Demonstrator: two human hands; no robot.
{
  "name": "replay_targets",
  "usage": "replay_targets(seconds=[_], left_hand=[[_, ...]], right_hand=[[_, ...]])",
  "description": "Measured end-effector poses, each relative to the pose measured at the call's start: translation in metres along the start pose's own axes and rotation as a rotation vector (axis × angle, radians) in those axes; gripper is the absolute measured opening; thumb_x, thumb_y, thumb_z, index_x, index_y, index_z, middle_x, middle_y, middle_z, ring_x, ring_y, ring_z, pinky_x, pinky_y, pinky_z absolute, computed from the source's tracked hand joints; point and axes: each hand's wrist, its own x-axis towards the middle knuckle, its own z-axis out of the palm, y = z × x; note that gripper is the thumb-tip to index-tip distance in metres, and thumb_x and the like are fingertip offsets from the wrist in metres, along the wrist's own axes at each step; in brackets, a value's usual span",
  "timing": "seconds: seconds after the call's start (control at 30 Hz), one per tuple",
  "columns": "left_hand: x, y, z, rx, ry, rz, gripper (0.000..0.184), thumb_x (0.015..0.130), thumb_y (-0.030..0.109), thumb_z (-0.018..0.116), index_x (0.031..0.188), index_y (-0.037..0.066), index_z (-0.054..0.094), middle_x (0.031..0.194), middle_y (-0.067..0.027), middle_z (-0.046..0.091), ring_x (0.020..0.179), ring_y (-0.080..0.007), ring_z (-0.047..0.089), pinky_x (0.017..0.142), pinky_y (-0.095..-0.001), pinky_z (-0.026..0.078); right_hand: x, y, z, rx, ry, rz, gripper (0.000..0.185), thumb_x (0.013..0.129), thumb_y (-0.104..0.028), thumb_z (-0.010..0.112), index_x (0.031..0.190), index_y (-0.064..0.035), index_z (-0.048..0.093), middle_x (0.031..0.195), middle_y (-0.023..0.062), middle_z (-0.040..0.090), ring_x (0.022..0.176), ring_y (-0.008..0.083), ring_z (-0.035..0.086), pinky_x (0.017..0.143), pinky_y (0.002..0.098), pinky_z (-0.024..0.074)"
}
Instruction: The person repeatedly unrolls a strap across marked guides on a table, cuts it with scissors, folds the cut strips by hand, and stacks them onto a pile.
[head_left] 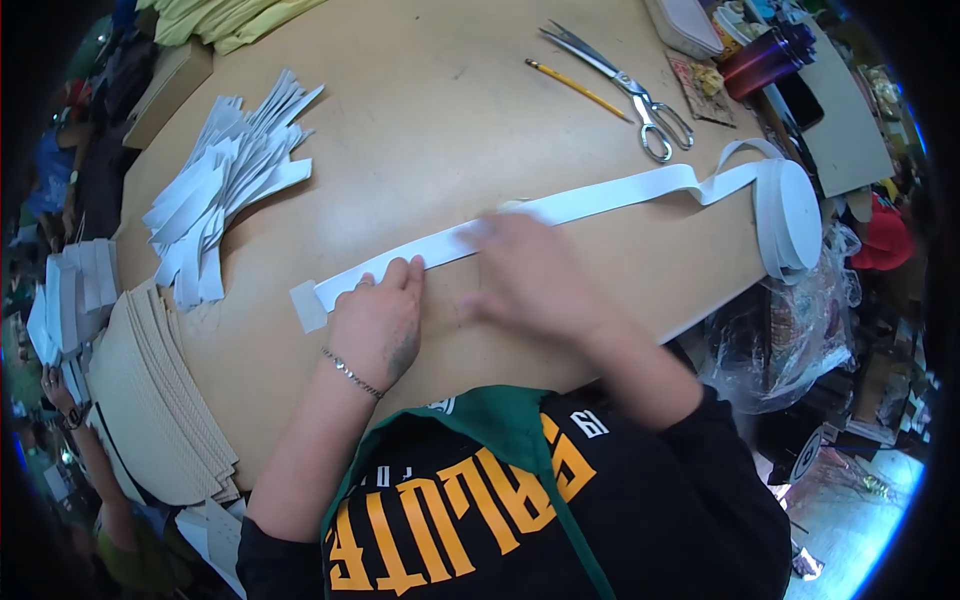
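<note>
- Left hand (375,325) rests palm down, fingers lightly bent and close to one another, their tips laid on a long, flat, white, fabric-like band (600,198) near its free end; it presses from above, and no wrapped grip shows.
- Right hand (535,265) is blurred, its thumb spread away from its fingers with nothing visible between them; its fingertips are at the band, but whether they touch it cannot be told.
- From the left hand, the band's long axis runs rightward and slantingly away from the body, passing just beyond the right hand's fingers.
- Left hand is nearer the free end; right hand is nearer the thick, round, white roll (797,215), which sits well to its right. Between right hand and roll, the band lies nearly straight, then buckles up just before the roll.
- Just left of the left hand's fingertips, a pale, translucent, rectangular patch (309,306) lies on the smooth tan tabletop (440,120) at the band's end; whether the two overlap is unclear.
- Beyond the right hand, away from the body, lie silver metal scissors (632,88) and a yellow wooden pencil (580,91).
- Beyond the left hand and leftward, a loose pile of short white strips (230,180) lies apart from the band.
</note>
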Motion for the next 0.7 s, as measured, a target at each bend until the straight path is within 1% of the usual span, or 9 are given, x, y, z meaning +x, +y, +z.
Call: replay_targets(seconds=[0.07, 0.13, 0.2, 0.3, 0.4, 0.5, 0.6, 0.63, 0.7], left_hand=[[0.002, 0.001, -0.007, 0.022, -0.045, -0.006, 0.044, 0.077, 0.010, 0.051, 0.120, 0.001, 0.049, 0.093, -0.0109, 0.053, 0.074, -0.0242, 0.061, 0.060, -0.0371, 0.050], [0.003, 0.000, -0.010, 0.035, -0.064, -0.002, 0.043, 0.078, 0.010, 0.050, 0.120, 0.000, 0.050, 0.093, -0.0114, 0.053, 0.072, -0.0245, 0.061, 0.058, -0.0377, 0.050], [0.004, 0.000, -0.008, 0.035, -0.059, 0.011, 0.043, 0.078, 0.009, 0.049, 0.119, -0.001, 0.050, 0.094, -0.0118, 0.053, 0.070, -0.0248, 0.061, 0.057, -0.0382, 0.050], [0.006, -0.002, -0.011, 0.002, -0.079, 0.017, 0.043, 0.078, 0.009, 0.049, 0.119, -0.001, 0.049, 0.095, -0.0123, 0.053, 0.071, -0.0250, 0.061, 0.057, -0.0383, 0.050], [0.006, -0.001, -0.015, -0.004, -0.132, 0.007, 0.044, 0.077, 0.009, 0.050, 0.119, -0.001, 0.049, 0.097, -0.0125, 0.052, 0.072, -0.0252, 0.061, 0.058, -0.0380, 0.050], [0.005, 0.000, -0.013, 0.013, -0.117, 0.012, 0.045, 0.076, 0.009, 0.051, 0.120, -0.002, 0.049, 0.098, -0.0125, 0.052, 0.073, -0.0246, 0.060, 0.059, -0.0374, 0.050], [0.004, 0.000, -0.011, 0.015, -0.095, 0.013, 0.046, 0.076, 0.009, 0.052, 0.120, -0.003, 0.048, 0.097, -0.0121, 0.051, 0.076, -0.0239, 0.060, 0.059, -0.0368, 0.051], [0.004, 0.000, -0.011, 0.020, -0.099, 0.018, 0.047, 0.076, 0.009, 0.052, 0.121, -0.003, 0.047, 0.097, -0.0120, 0.051, 0.076, -0.0239, 0.060, 0.059, -0.0368, 0.051], [0.004, 0.000, -0.011, 0.034, -0.106, 0.021, 0.048, 0.076, 0.009, 0.052, 0.122, -0.003, 0.047, 0.097, -0.0118, 0.051, 0.077, -0.0238, 0.060, 0.060, -0.0367, 0.051]], right_hand=[[0.005, 0.059, -0.022, 0.074, 0.401, 0.007, 0.047, 0.072, -0.026, 0.073, 0.111, -0.0065, 0.055, 0.113, 0.0135, 0.054, 0.107, 0.0302, 0.050, 0.093, 0.0403, 0.0376], [0.013, 0.119, -0.066, -0.183, 0.623, 0.094, 0.030, 0.077, -0.022, 0.068, 0.100, -0.0049, 0.061, 0.097, 0.0143, 0.059, 0.098, 0.0319, 0.054, 0.089, 0.0400, 0.0407], [0.014, 0.169, -0.097, -0.296, 0.510, 0.374, 0.028, 0.079, -0.023, 0.065, 0.098, -0.0038, 0.063, 0.097, 0.0161, 0.059, 0.097, 0.0325, 0.054, 0.088, 0.0394, 0.0416], [0.013, 0.213, -0.104, -0.394, 0.364, 0.545, 0.029, 0.079, -0.024, 0.064, 0.100, -0.0037, 0.064, 0.098, 0.0177, 0.059, 0.097, 0.0331, 0.055, 0.086, 0.0388, 0.0427], [0.014, 0.235, -0.104, -0.272, 0.231, 0.598, 0.031, 0.079, -0.024, 0.063, 0.102, -0.0040, 0.064, 0.099, 0.0186, 0.059, 0.096, 0.0337, 0.056, 0.086, 0.0384, 0.0434], [0.018, 0.233, -0.105, -0.319, 0.261, 0.557, 0.033, 0.077, -0.025, 0.064, 0.104, -0.0051, 0.064, 0.100, 0.0190, 0.059, 0.097, 0.0333, 0.057, 0.087, 0.0384, 0.0435], [0.024, 0.203, -0.110, -0.307, 0.078, 0.623, 0.036, 0.075, -0.026, 0.065, 0.104, -0.0041, 0.064, 0.101, 0.0188, 0.059, 0.098, 0.0330, 0.056, 0.087, 0.0383, 0.0431], [0.021, 0.215, -0.101, -0.321, 0.139, 0.563, 0.041, 0.073, -0.025, 0.069, 0.106, -0.0026, 0.062, 0.098, 0.0189, 0.060, 0.090, 0.0304, 0.060, 0.080, 0.0363, 0.0460], [0.022, 0.216, -0.106, -0.221, 0.112, 0.609, 0.038, 0.072, -0.021, 0.067, 0.103, -0.0010, 0.062, 0.095, 0.0189, 0.061, 0.089, 0.0304, 0.060, 0.079, 0.0364, 0.0467]])
